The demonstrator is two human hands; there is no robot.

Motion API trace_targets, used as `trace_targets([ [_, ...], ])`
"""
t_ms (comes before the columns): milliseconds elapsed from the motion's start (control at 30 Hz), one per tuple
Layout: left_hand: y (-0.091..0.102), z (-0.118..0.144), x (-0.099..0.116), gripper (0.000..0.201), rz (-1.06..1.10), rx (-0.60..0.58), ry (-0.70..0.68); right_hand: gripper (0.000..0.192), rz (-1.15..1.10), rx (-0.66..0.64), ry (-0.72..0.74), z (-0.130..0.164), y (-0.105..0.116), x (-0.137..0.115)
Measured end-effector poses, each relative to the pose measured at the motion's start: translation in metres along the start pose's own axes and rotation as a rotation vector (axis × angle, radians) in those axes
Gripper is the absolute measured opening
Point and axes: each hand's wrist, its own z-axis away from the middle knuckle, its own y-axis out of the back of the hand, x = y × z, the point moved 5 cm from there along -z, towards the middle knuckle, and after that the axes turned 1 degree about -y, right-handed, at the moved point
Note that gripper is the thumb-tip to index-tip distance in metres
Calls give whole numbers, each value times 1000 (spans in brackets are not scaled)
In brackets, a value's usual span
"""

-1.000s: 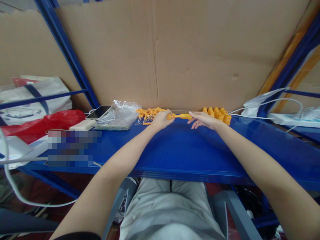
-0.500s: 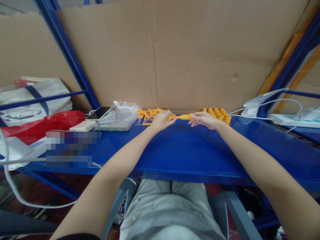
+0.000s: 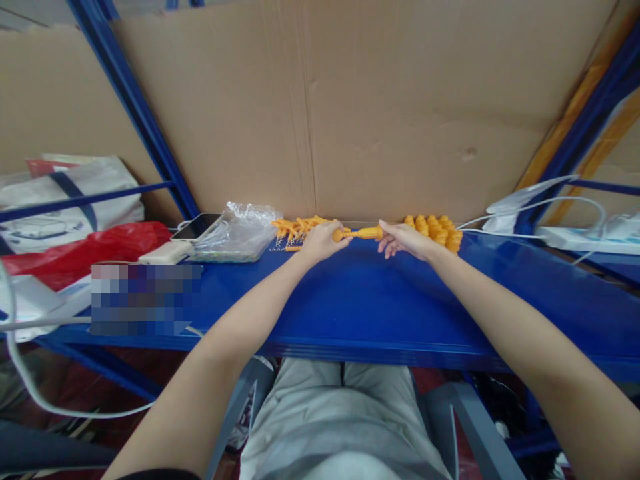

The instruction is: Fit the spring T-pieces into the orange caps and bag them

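Observation:
Both my hands hold one orange plastic piece level above the back of the blue shelf. My left hand grips its knobbed left end. My right hand pinches its thicker right end, with the lower fingers spread. A pile of thin orange parts lies just left of my left hand. A cluster of chunky orange parts sits behind my right hand, against the cardboard.
A cardboard sheet backs the shelf. A clear plastic bag, a phone and a white power bank lie at left, with a red bag beyond. White cables and a power strip are at right.
My right hand's fingers shifted on the orange piece's right end, closing and spreading again. The piece and my left hand stayed almost in place.

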Motion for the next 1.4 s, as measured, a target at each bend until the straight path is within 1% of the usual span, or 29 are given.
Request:
trace_targets([
  [133,0,-1,-1,21,5,1,-7,24,11,-14,70,0,4,-2],
  [200,1,-1,-1,21,-3,-1,-10,19,17,-27,101,-1,6,0],
  [400,1,0,1,21,-31,-30,-4,16,27,-26,134,-7,9,5],
  [567,1,0,2,21,-31,-33,1,16,31,-22,163,-8,10,5],
  [833,1,1,3,22,-37,-72,23,23,70,-27,183,-8,9,4],
  [900,2,1,4,29,-36,-77,54,26,100,17,213,-11,12,3],
  [933,2,1,4,37,-30,-76,72,28,120,60,236,-13,16,2],
  [1000,2,1,4,54,-16,-73,102,33,177,200,302,-15,27,0],
  [1033,2,1,3,58,-14,-74,108,34,228,287,345,-15,34,-2],
  [1067,1,0,2,59,-19,-79,106,36,299,380,394,-13,40,-3],
  [1133,-2,1,-1,49,-48,-102,82,36,506,538,488,-8,48,-7],
  [1167,-4,1,-3,40,-68,-120,64,34,635,584,520,-5,48,-8],
  [1200,-6,1,-4,31,-89,-140,42,32,773,604,539,-3,46,-9],
  [1267,-9,2,-6,18,-123,-172,3,29,1054,586,532,0,37,-7],
  [1333,-10,3,-6,18,-141,-189,-26,30,1298,536,504,0,27,-4],
  [1400,-10,3,-4,20,-150,-204,-43,34,1461,486,478,-1,17,0],
])
